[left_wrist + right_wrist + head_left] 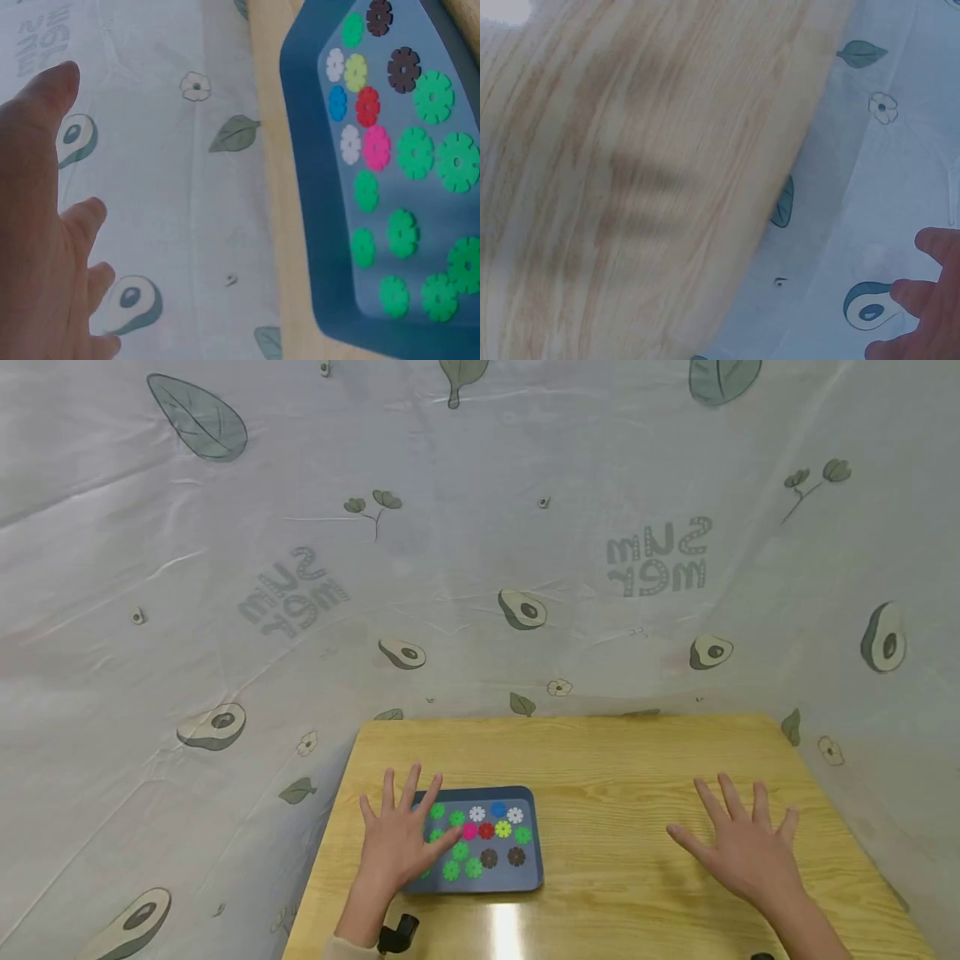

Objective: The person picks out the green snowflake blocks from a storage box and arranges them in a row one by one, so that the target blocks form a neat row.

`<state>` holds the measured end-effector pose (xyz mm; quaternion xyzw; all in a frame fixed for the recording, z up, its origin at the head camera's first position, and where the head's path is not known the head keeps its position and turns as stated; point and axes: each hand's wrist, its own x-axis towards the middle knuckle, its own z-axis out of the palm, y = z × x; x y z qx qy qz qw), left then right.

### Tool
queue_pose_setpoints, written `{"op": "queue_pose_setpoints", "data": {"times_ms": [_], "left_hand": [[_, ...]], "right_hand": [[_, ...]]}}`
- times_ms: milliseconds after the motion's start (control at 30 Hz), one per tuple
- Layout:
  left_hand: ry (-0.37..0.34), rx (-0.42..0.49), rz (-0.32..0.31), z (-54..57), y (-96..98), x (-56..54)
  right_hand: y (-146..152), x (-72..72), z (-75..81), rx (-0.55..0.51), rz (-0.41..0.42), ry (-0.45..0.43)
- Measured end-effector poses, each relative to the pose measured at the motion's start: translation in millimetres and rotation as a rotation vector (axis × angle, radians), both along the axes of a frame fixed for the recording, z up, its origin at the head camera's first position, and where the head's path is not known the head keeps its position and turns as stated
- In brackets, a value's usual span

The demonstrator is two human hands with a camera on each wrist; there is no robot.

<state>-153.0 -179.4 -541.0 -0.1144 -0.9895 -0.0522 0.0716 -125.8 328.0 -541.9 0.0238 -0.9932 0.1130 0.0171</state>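
Observation:
A dark blue-grey tray [510, 881] lies on the left half of the table, holding several flat notched plastic discs. Most are green, such as this green disc [457, 162]; others are white, brown, plus a blue disc [498, 809], a red disc [367, 106], a yellow disc [503, 829] and a pink disc [376, 148]. My left hand [397, 843] hovers over the tray's left side with fingers spread, hiding part of it and some discs. Over the table's right side, my right hand [753, 856] is spread too, holding nothing.
The wood-grain table [600, 827] runs back to a pale curtain [465, 552] printed with avocados and leaves, which also hangs along both sides. A dark strap mount [399, 935] sits at the left wrist. Light glares on the table's near edge.

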Motion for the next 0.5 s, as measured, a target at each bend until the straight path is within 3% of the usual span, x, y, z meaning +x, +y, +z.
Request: {"op": "queue_pose_setpoints", "data": {"times_ms": [133,267,400,500], "left_hand": [[-0.012,0.01,-0.001,-4.6,-2.3,0.6],[0.04,0.076,0.014,-8.5,-9.4,1.3],[0.108,0.181,0.061,-17.3,-21.7,4.7],[0.09,0.252,0.127,-29.6,-31.5,10.2]], "right_hand": [[-1,0.5,-3.5,-0.01,0.003,-0.014],[-4,-0.1,-5.0,-0.033,0.005,-0.037],[-11,-0.5,-6.9,-0.063,0.013,-0.041],[-18,0.7,-9.7,-0.091,0.028,-0.022]]}}
